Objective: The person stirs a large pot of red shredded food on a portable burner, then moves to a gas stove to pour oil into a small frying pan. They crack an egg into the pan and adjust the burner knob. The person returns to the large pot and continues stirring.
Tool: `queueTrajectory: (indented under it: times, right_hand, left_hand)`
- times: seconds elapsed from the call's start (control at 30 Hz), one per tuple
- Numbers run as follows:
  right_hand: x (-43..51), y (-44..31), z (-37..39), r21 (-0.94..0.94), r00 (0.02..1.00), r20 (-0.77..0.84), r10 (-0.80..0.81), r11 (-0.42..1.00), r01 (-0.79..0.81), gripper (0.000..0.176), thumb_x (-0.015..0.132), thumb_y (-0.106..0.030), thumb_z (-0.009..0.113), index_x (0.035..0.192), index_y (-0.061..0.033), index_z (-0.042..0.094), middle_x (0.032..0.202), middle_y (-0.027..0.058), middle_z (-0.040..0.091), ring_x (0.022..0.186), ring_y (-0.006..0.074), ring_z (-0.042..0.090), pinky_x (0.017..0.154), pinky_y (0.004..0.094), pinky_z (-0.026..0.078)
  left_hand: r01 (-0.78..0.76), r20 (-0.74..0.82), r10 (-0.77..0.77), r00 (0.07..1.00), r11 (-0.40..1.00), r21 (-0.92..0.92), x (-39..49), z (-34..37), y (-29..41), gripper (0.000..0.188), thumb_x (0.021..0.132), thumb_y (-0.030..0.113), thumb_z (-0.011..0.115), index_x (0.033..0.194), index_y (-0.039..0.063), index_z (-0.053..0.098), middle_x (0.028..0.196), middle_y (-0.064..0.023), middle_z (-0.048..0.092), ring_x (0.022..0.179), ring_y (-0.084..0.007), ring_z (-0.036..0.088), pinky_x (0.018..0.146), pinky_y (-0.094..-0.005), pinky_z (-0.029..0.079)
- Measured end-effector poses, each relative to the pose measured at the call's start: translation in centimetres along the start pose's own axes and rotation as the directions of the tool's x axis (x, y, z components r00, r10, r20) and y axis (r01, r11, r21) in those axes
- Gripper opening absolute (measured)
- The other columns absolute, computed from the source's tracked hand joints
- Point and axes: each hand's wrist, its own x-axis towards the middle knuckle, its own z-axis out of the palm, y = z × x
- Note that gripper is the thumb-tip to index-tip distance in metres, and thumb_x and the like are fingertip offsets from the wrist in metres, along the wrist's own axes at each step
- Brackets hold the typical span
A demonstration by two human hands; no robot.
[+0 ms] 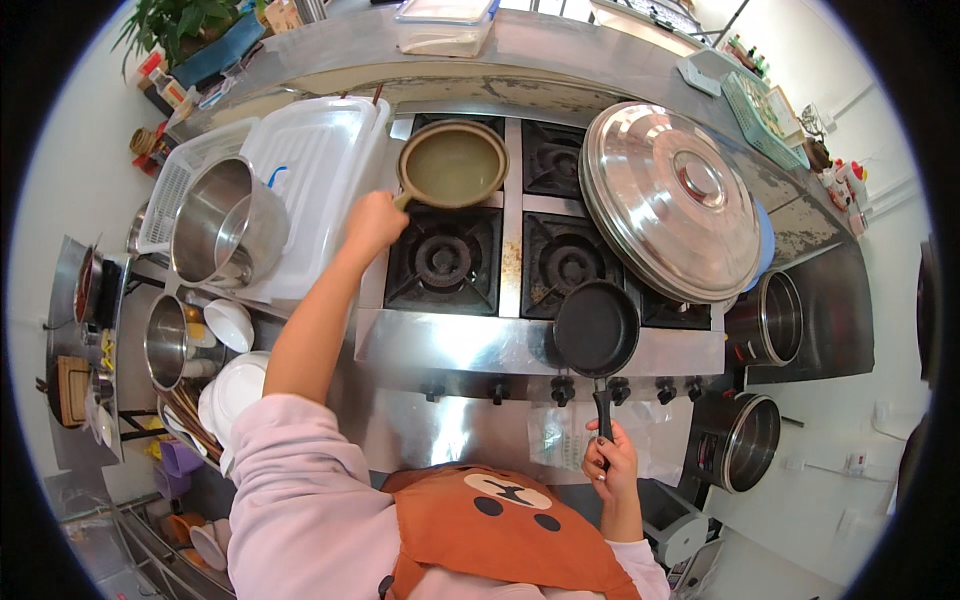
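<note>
My left hand (377,222) grips the short handle of a round earthenware pot (454,163), which sits over the back left burner of a gas stove (442,337). The pot is uncovered, and its inside looks greenish; whether it holds liquid I cannot tell. In my right hand (613,459) is the black handle of a small frying pan (597,328). Its dark, bare bowl is over the stove's front edge, just before the front middle burner (571,264). The front left burner (442,257) has nothing on it.
Stacked large metal lids (675,199) cover the stove's right side. To the left are a translucent plastic bin (315,150) and a steel pot (225,225). White bowls (229,325) stand lower left. Stove knobs (562,390) line the front. Dark pots (739,442) stand at right.
</note>
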Motion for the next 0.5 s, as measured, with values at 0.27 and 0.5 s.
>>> queueTrajectory:
  times: [0.27, 0.5]
  right_hand:
    - [-1.5, 1.0, 0.4, 0.023, 0.998, -0.059, -0.025, 0.999, 0.026, 0.02, 0.084, -0.007, 0.045, 0.103, -0.0003, 0.045, 0.051, 0.0009, 0.036, 0.035, 0.0063, 0.027, 0.035, 0.0199, 0.023]
    - [0.2, 1.6, 2.4, -0.01, 0.999, -0.043, 0.033, 0.999, -0.034, 0.022, 0.084, -0.008, 0.044, 0.105, -0.0014, 0.044, 0.052, 0.0006, 0.035, 0.034, 0.0059, 0.026, 0.035, 0.0197, 0.022]
  left_hand:
    - [-0.004, 0.061, -0.002, 0.998, 0.996, 0.09, 9.4, 1.5, 0.5, 0.024, 0.066, 0.015, 0.059, 0.086, 0.004, 0.065, 0.089, -0.0169, 0.063, 0.087, -0.0333, 0.059, 0.074, -0.0415, 0.047]
    - [-0.006, -0.049, 0.014, 0.999, 0.989, 0.149, 8.8, 0.8, -0.2, 0.044, 0.072, 0.009, 0.056, 0.115, 0.009, 0.048, 0.11, -0.0191, 0.052, 0.09, -0.0356, 0.058, 0.076, -0.0419, 0.047]
